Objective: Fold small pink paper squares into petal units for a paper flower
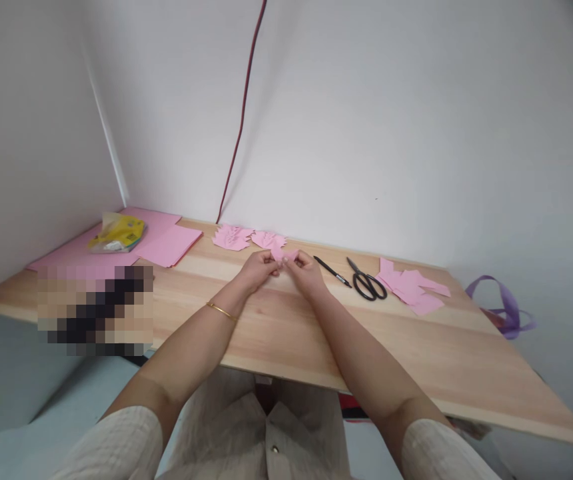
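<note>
Both hands met near the middle of the frame, just above the wooden tabletop (286, 333); the left hand (261, 267) and the right hand (305, 268) each pinched one end of a small pink paper piece (284, 255) between fingertips, fingers curled closed on it; the piece was thin, matte and creased, and its exact outline was largely covered by the fingers. A slim gold bangle (221, 311) circled the left wrist; ribbed cream sleeves were cut off at the bottom edge.

The tabletop was pale, smooth, straight-grained board; its near right corner ran out of the frame. Just behind the hands lay two cut pink paper shapes (247, 238) with jagged, frilled edges. Right of the hands lay a black pen (332, 271), then black-handled scissors (368, 282), blades closed; further right lay a loose pile of angular pink offcuts (412, 287). At the left rear lay flat pink sheets (169, 244), rectangular, and a crumpled yellow plastic packet (116, 235), its print unreadable. A purple ribbon loop (505, 308) lay off the right end of the table; a dark red cable (240, 120) hung down the white wall. A pixelated block masked the left part of the table.
</note>
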